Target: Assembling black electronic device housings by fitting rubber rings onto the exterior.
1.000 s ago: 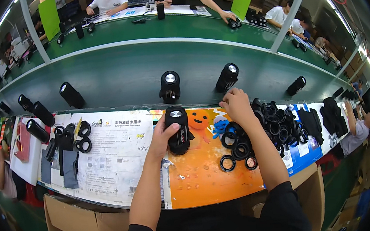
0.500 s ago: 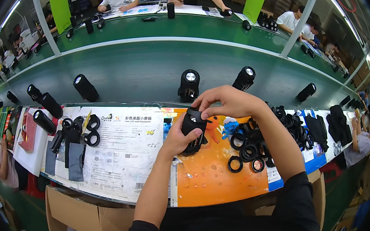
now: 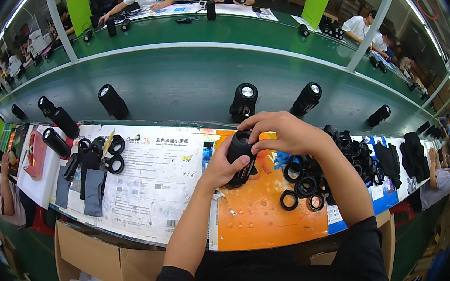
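A black cylindrical speaker (image 3: 238, 150) stands upright over the orange part of the bench, its open round end facing up. My left hand (image 3: 220, 166) is wrapped round its left side, the thumb across the front. My right hand (image 3: 284, 132) has thumb and fingertips closed on the top rim, where a black ring seems to sit; the fingers partly hide it. Beneath my right forearm lies a pile of black rings (image 3: 306, 186), with a loose ring (image 3: 288, 200) at its near edge. Further right is a heap of black parts (image 3: 348, 153).
Beyond the bench runs a green conveyor (image 3: 171, 86) carrying several black speakers (image 3: 244, 99). On the left, grey fabric pieces (image 3: 94, 192) and black rings (image 3: 115, 155) lie on printed board. An open carton (image 3: 86, 251) stands below. Co-workers sit opposite and at both sides.
My right fingers, which were holding a black band at the speaker's top, now lie round its rim, and the open end shows. The speakers on the conveyor have shifted slightly right.
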Available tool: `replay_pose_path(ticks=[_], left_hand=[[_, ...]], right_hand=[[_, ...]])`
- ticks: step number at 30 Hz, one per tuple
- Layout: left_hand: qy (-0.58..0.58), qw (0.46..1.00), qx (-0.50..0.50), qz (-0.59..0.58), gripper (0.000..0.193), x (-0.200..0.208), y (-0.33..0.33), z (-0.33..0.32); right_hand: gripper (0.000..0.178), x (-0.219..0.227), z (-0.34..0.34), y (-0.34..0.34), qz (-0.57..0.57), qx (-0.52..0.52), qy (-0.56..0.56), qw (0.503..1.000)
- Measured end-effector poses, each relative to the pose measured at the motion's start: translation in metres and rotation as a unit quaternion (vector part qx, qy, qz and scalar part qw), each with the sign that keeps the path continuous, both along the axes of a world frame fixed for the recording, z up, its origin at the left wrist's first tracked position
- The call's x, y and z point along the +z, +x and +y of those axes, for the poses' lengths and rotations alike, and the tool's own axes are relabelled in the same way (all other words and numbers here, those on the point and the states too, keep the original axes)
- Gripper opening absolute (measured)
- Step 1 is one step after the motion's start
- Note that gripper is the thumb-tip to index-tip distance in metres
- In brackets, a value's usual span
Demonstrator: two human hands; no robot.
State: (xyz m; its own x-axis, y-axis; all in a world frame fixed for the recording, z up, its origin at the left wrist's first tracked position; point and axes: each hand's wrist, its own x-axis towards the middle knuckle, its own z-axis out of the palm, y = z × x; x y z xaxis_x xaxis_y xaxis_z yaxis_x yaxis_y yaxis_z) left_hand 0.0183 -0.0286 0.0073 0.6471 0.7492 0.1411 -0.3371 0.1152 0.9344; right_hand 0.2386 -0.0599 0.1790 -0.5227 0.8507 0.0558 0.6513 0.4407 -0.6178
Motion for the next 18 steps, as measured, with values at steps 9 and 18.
replay_pose_path(ticks=[9,18], left_hand=[[-0.01,1.0,0.021,0.01,0.083,-0.003,-0.001,-0.005],[0.019,0.999,0.035,0.031,0.075,0.004,0.002,0.0]], right_hand=[[0.041,0.0,-0.005,-0.01,-0.011,0.008,0.013,1.0],[0.039,0.008,0.001,-0.013,-0.087,0.083,0.098,0.988]])
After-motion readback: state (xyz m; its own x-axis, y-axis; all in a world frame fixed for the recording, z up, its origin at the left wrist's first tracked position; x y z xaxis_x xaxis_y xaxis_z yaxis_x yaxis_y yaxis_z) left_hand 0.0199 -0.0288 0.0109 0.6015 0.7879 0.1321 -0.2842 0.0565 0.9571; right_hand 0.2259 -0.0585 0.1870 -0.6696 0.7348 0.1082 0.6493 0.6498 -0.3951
